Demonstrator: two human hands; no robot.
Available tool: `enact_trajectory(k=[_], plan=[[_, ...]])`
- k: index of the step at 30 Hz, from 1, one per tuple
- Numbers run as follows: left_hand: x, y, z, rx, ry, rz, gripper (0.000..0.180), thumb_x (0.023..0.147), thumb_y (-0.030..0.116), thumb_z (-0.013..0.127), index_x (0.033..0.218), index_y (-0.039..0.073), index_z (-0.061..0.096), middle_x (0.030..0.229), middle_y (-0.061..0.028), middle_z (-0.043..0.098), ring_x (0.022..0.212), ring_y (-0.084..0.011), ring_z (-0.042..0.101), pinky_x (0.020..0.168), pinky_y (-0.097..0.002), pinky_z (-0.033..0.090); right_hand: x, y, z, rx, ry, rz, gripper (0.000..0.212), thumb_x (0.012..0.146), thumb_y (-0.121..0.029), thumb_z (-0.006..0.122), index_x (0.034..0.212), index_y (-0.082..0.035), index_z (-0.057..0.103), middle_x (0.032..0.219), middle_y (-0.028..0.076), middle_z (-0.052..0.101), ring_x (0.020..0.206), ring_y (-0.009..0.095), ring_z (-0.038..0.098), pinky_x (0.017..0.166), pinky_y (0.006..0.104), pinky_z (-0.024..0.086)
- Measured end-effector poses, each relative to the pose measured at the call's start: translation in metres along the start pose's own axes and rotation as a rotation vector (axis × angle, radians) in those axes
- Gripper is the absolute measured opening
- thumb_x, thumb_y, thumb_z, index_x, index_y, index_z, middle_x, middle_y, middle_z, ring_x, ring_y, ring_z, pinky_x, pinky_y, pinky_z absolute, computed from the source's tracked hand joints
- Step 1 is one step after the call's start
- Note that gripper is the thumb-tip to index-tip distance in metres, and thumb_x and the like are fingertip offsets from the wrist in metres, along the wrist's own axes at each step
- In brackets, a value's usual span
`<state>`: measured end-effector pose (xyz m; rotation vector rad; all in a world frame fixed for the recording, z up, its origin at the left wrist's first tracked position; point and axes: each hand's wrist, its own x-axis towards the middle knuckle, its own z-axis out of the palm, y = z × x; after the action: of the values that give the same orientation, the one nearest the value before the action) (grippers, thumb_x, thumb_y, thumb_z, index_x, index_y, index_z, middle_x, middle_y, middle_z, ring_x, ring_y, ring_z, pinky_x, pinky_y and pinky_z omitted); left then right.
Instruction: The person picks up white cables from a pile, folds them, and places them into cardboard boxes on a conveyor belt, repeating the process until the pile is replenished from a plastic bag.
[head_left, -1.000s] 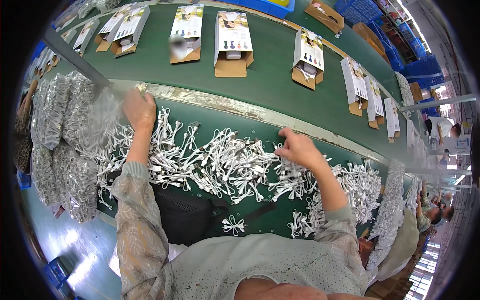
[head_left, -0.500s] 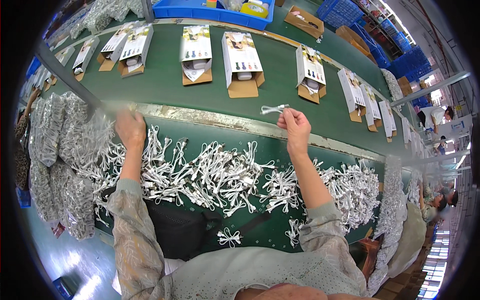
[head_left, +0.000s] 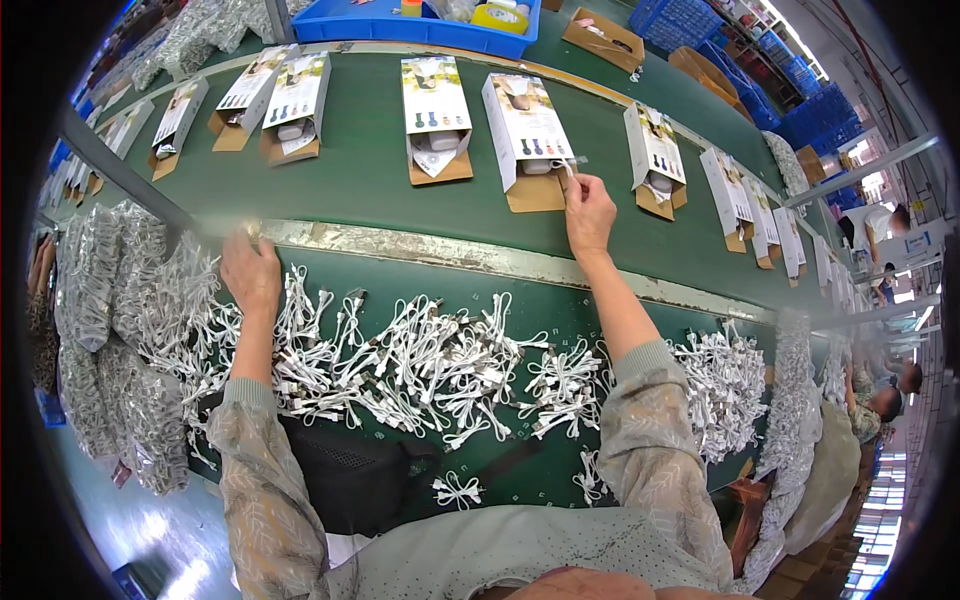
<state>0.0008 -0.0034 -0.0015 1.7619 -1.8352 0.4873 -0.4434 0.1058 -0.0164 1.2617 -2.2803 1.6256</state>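
Note:
My right hand [head_left: 590, 215] pinches a short white charging cable [head_left: 563, 165] at the open lower end of a white picture box [head_left: 522, 115]. The cable overlaps the box's opening; how far inside it reaches cannot be seen. Brown flaps [head_left: 537, 193] hang open there, with a pale device partly showing. My left hand [head_left: 252, 275] rests with fingers stretched at the left end of the worn metal rail [head_left: 420, 248], holding nothing I can see. Loose bundled white cables [head_left: 440, 360] lie heaped on the green table below both hands.
Similar open boxes [head_left: 437, 110] line the green belt on both sides. Bagged cables [head_left: 95, 270] hang at the left, and more bags [head_left: 790, 400] at the right. A black bag [head_left: 350, 475] lies before me. Beyond the belt stands a blue tray [head_left: 420, 30]; slanting metal posts [head_left: 125, 165] flank the workplace.
The boxes have shifted right along the belt. My right hand has carried the cable from over the bare belt to the box's open end. My left hand's fingers have spread near the rail.

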Motion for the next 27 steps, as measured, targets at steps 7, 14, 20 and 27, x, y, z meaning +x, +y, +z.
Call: enact_trajectory(k=[7, 14, 20, 27], plan=[[0.001, -0.003, -0.001, 0.017, 0.033, 0.041, 0.029, 0.083, 0.023, 0.052, 0.102, 0.0, 0.054, 0.102, -0.0183, 0.056, 0.101, -0.0346, 0.051, 0.088, -0.0451, 0.039, -0.017, 0.021, -0.022, 0.011, -0.099, -0.359, 0.006, 0.08, -0.005, 0.061, 0.085, -0.004, 0.057, 0.076, 0.013, 0.06, 0.068, 0.031, 0.06, 0.06, 0.0371, 0.049], [0.0, 0.004, 0.004, 0.001, 0.026, 0.072, 0.028, 0.084, 0.024, 0.052, 0.097, 0.0, 0.055, 0.098, -0.0187, 0.057, 0.097, -0.0355, 0.053, 0.084, -0.0451, 0.041, 0.005, 0.046, -0.031, -0.532, -0.125, -0.457, 0.009, 0.081, -0.009, 0.055, 0.089, -0.006, 0.057, 0.086, 0.012, 0.057, 0.081, 0.031, 0.057, 0.07, 0.0418, 0.049], [0.004, -0.004, -0.007, 0.002, 0.114, 0.112, 0.027, 0.086, 0.027, 0.051, 0.087, 0.001, 0.056, 0.087, -0.0216, 0.059, 0.086, -0.0392, 0.056, 0.075, -0.0482, 0.043, -0.06, -0.047, -0.106, -0.205, -0.88, -0.209, 0.022, 0.077, -0.017, 0.066, 0.095, -0.004, 0.063, 0.091, 0.015, 0.061, 0.083, 0.029, 0.061, 0.075, 0.0377, 0.049], [0.006, -0.012, 0.006, -0.099, 0.043, 0.051, 0.031, 0.086, 0.03, 0.052, 0.088, -0.001, 0.057, 0.087, -0.0233, 0.059, 0.086, -0.0413, 0.055, 0.077, -0.0478, 0.042, -0.094, -0.068, -0.138, -0.162, -1.055, 0.079, 0.017, 0.077, -0.018, 0.065, 0.085, -0.003, 0.061, 0.081, 0.011, 0.065, 0.078, 0.03, 0.063, 0.072, 0.037, 0.049]])
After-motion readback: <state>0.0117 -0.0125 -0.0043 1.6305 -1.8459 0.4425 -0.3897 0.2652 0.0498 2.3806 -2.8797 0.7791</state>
